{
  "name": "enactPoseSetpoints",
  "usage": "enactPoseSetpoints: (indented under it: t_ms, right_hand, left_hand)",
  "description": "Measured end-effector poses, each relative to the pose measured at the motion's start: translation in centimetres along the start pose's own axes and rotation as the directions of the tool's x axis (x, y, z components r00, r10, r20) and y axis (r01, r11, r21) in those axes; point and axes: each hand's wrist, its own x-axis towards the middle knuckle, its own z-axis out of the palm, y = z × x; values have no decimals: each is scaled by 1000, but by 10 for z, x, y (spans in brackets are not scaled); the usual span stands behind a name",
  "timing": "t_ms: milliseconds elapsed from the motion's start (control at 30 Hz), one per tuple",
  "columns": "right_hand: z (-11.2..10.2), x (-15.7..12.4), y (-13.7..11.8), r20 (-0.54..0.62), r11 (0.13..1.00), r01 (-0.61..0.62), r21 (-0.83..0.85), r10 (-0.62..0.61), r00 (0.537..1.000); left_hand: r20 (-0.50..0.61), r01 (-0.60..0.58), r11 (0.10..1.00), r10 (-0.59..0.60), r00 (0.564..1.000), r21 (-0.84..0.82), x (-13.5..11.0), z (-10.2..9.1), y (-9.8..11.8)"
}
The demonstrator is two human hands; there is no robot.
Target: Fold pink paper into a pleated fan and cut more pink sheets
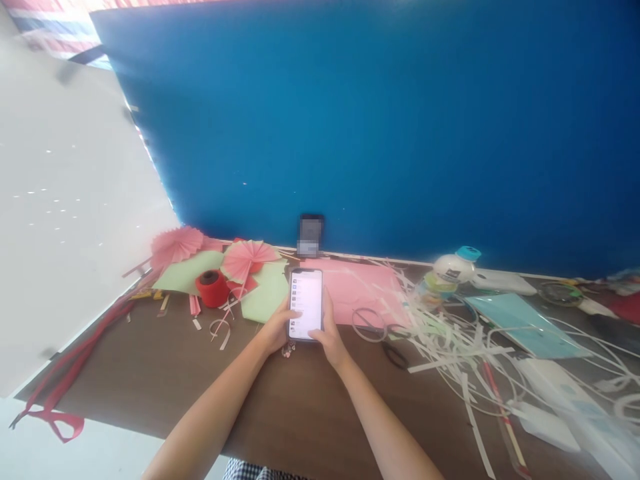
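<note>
A smartphone [306, 297] with a bright white screen showing a list is held upright over the table. My left hand [278, 329] is closed on its left edge, thumb over the screen. My right hand [331, 335] grips the lower right edge, its thumb near the bottom of the screen. Small beads or charms [288, 349] hang below the phone by my left hand. Behind it lie pink paper [365, 287] and light green paper [267, 293]. A second, dark phone [311, 237] leans against the blue panel.
Pink folded paper fans [250, 257] and a red thread spool [212, 288] sit at left. Scissors [395, 353], a heap of white paper strips [455, 353], a bottle with a blue cap [453, 267] and a light blue folder [527, 325] are at right. The blue panel [370, 133] rises behind the table [300, 407].
</note>
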Motion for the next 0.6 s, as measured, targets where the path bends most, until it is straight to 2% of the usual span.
enactPoseSetpoints:
  t_ms: [200, 333, 433, 600]
  right_hand:
    - [0, 0, -5, 126, 998, -53, 46, 47, 991]
    - [0, 0, -4, 88, 996, -65, -56, 70, 994]
    - [-1, 0, -3, 110, 997, -60, -58, 66, 992]
    - [-3, 0, 2, 37, 989, 15, -146, -9, 999]
  left_hand:
    - [-49, 43, 988, -51, 998, -150, 7, -4, 1]
    - [-62, 50, 985, -61, 996, -167, 8, -5, 1]
    - [-57, 58, 984, -68, 996, -166, 7, -3, 2]
    - [-73, 82, 988, -91, 993, -128, 7, 3, 5]
